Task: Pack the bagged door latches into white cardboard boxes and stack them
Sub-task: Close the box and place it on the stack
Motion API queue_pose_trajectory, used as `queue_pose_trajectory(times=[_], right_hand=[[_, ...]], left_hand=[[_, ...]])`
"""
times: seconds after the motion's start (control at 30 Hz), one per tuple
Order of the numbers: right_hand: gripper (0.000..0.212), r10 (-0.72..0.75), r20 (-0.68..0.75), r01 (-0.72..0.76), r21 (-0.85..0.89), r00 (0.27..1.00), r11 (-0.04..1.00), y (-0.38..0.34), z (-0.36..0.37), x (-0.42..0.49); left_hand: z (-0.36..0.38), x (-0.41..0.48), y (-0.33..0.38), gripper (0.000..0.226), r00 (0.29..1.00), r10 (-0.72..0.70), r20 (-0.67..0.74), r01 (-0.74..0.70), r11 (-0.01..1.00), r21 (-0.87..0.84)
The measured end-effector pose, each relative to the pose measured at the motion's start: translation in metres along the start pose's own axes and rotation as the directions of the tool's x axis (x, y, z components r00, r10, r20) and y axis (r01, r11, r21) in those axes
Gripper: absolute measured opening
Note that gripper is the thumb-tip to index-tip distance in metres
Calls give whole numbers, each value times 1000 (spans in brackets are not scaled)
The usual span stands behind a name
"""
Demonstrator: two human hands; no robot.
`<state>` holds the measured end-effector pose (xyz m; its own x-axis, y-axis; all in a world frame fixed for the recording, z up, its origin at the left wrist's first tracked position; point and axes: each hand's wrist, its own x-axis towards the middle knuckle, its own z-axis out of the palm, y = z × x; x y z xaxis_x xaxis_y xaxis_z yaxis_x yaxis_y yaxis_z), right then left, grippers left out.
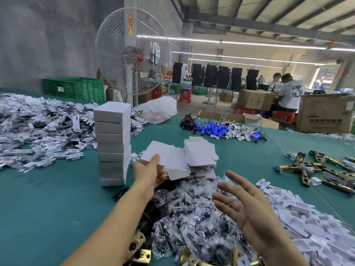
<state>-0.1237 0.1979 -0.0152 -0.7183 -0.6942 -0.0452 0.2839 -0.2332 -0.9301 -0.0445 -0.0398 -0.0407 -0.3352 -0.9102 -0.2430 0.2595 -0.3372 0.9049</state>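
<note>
1. The left hand (148, 170) was extended forward over the green table (48, 204). A flat box blank (165, 152) was pinched at its near edge, with the thumb laid on the upper face and the fingers curled beneath it.

2. The held blank was raised just in front of the pile of flat blanks (200, 153), which was set on the table right of centre. Whether the two were touching could not be determined.

3. The right hand (246, 205) was held with the fingers spread and straight and the palm turned toward the left. Nothing was gripped by it. It was positioned above the heap of bagged latches (192, 215).

4. The bagged latches were found in clear plastic bags, piled loosely on the near part of the table between the two forearms and beyond them.

5. A stack of closed white boxes (113, 144) was built upright, several boxes high, just left of the left hand and apart from it.

6. White card inserts (38, 131) were heaped at the far left of the table; a second heap of white inserts (307, 217) was placed at the near right, touching the bagged latches.

7. Unbagged brass latches (317, 169) were scattered at the right edge. Blue cylindrical cells (213, 129) with wires were gathered at the far side of the table.

8. A white pedestal fan (132, 56) was stationed behind the table, with a green crate (75, 88) to its left.
</note>
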Motion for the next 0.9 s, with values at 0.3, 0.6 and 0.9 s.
queue_pose_trajectory(times=[0.3,0.6,0.9], right_hand=[[43,17,36,-16,-33,999,999,-2,-1,-1],[44,21,36,-18,-89,999,996,0,-4,1],[34,17,23,-14,-160,1000,987,1,-6,0]], left_hand=[[-4,34,-15,51,981,-162,-105,135,964,-228],[0,41,-15,19,941,-306,-148,231,895,-382],[13,22,-15,43,935,-233,-267,185,963,-194]])
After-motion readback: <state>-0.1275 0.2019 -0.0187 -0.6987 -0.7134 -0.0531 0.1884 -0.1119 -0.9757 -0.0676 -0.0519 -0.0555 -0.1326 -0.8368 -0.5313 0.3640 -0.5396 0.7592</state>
